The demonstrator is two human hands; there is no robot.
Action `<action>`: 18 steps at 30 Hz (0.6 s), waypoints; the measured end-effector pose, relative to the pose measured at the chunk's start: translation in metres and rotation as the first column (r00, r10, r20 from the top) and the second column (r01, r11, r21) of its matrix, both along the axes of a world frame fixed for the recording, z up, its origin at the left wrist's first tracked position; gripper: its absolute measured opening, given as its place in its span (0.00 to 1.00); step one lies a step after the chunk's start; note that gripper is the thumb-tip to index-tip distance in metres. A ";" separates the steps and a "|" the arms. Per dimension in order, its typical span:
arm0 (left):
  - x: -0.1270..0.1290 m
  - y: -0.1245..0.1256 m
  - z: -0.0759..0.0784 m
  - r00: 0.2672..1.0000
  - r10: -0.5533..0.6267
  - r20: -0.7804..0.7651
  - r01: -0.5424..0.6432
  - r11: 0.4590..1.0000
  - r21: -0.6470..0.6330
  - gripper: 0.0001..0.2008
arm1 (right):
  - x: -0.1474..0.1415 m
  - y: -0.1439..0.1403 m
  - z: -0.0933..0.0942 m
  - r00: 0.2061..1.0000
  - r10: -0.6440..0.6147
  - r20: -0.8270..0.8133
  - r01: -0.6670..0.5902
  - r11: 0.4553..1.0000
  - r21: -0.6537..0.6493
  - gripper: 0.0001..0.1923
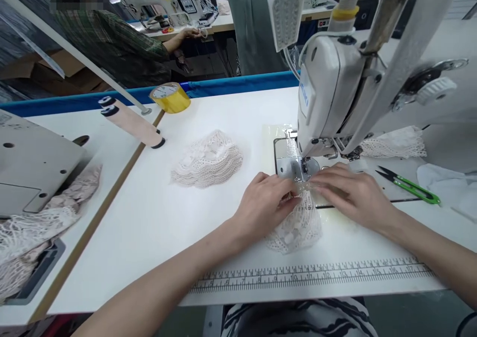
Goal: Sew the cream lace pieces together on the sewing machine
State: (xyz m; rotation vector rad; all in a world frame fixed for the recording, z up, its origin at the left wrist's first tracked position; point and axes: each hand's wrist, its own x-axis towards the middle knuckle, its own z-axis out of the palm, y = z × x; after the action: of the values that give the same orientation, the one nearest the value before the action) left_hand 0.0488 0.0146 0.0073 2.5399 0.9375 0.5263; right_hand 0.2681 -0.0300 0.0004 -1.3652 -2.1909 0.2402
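Left hand pinches lace piece; right hand presses it flat, fingers spread
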 end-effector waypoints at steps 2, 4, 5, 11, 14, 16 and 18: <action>0.002 -0.001 0.003 0.984 0.051 0.172 -0.012 0.976 -0.217 0.04 | -0.004 -0.002 0.003 0.990 -0.019 -0.141 -0.010 0.980 -0.198 0.17; 0.003 -0.002 0.007 0.941 0.135 0.309 0.018 0.895 -0.445 0.06 | -0.009 -0.004 0.006 0.969 -0.065 -0.238 -0.027 0.931 -0.364 0.22; 0.004 -0.003 0.009 0.916 0.178 0.360 0.048 0.841 -0.538 0.06 | -0.011 -0.005 0.008 0.957 -0.079 -0.281 -0.049 0.905 -0.423 0.23; 0.000 -0.001 0.014 0.838 0.335 0.430 0.160 0.602 -0.782 0.09 | -0.015 -0.008 0.014 0.828 -0.132 -0.545 -0.265 0.765 -0.587 0.10; -0.001 0.000 0.013 0.833 0.371 0.410 0.156 0.555 -0.817 0.10 | -0.013 -0.006 0.013 0.800 -0.114 -0.589 -0.290 0.786 -0.546 0.09; -0.001 0.000 0.012 0.824 0.393 0.408 0.156 0.534 -0.831 0.10 | -0.013 -0.005 0.012 0.785 -0.108 -0.610 -0.308 0.785 -0.537 0.09; 0.000 0.001 0.010 0.815 0.416 0.404 0.158 0.512 -0.844 0.11 | -0.013 -0.005 0.010 0.787 -0.113 -0.607 -0.297 0.793 -0.532 0.10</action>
State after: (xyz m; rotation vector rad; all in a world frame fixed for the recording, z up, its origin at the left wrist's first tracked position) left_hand 0.0486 0.0156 0.0178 1.2692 0.8520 0.6093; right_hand 0.2553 -0.0352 0.0103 -1.2151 -1.6533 1.3417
